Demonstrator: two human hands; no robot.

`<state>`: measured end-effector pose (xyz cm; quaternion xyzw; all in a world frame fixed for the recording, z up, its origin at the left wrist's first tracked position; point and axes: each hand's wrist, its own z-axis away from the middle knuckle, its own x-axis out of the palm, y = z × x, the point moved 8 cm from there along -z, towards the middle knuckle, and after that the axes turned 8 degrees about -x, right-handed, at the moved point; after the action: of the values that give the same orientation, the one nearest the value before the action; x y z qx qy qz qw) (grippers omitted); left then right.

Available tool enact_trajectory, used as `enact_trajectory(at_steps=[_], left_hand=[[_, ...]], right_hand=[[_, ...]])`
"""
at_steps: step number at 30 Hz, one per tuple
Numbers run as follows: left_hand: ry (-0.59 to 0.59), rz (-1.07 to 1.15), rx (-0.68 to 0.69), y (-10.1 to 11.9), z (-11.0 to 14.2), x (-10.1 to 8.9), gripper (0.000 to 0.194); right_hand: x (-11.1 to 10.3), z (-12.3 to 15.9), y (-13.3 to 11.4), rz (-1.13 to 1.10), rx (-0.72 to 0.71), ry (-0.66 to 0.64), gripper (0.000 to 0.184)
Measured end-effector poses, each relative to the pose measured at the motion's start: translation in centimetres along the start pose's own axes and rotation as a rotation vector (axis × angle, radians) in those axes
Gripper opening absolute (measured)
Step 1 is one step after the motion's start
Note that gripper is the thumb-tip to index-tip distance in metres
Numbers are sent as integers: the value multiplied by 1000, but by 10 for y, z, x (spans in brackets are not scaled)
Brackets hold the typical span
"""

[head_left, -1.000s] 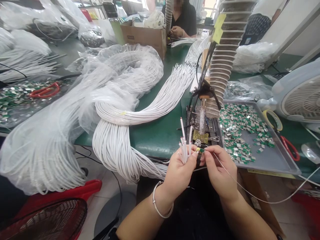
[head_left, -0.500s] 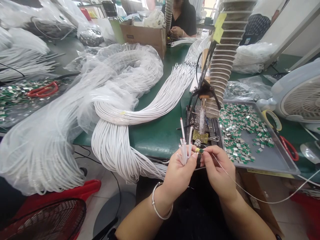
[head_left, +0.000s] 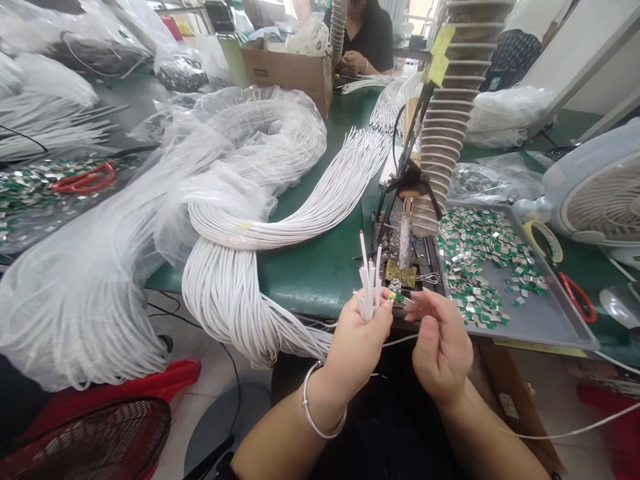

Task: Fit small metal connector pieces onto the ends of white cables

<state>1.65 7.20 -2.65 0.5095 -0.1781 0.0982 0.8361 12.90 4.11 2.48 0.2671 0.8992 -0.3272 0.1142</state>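
My left hand [head_left: 356, 350] is closed around a small bunch of white cables [head_left: 369, 287], whose stripped ends point up with reddish tips. Between its thumb and forefinger sits a small green circuit-board connector [head_left: 401, 299] with a metal end facing right. My right hand [head_left: 443, 347] is open just to the right of that connector, thumb and fingers apart. Whether its fingertips touch the metal end I cannot tell. Behind both hands stands a soldering iron [head_left: 404, 240] in its holder, tip down by a yellowish sponge pad [head_left: 401, 272].
A grey tray [head_left: 545, 327] of green-and-silver connectors lies at right, beside red-handled scissors [head_left: 577, 297] and a fan [head_left: 600, 187]. A ribbed hose [head_left: 445, 127] hangs over the iron. Long white cable bundles [head_left: 280, 230] cover the left. Across the bench a person [head_left: 365, 40] sits.
My right hand has opened and drawn slightly away from the connector. The thin white cable it held has dropped lower right. The connector stays in my left fingertips.
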Motion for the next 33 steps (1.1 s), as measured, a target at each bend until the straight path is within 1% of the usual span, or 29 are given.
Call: enact_trajectory(at_steps=[2,4,6,9,11,15,22,33], left_hand=[[0,14,-13,2,0,1,8],[0,31,-20,3,-1,2,8],[-1,57,-29,4,-1,3,11],[-17,100,-33,5,-1,5,14],[-33,118,-33,6,-1,6,15],[-51,127,-37,8,0,9,14],[-61,148,-40,14,-2,14,14],[-56,164,-46,17,-3,15,16]], right_hand=[[-3,3,2,-39,27,56,35],[-4,4,2,-45,33,74,32],[-4,4,-1,-10,-2,69,29],[-5,1,-7,47,-103,57,29],[-5,-1,-8,76,-143,38,28],[-4,-6,-9,119,-162,15,26],[-5,-13,-12,151,-196,25,28],[-3,-18,-14,178,-220,27,29]])
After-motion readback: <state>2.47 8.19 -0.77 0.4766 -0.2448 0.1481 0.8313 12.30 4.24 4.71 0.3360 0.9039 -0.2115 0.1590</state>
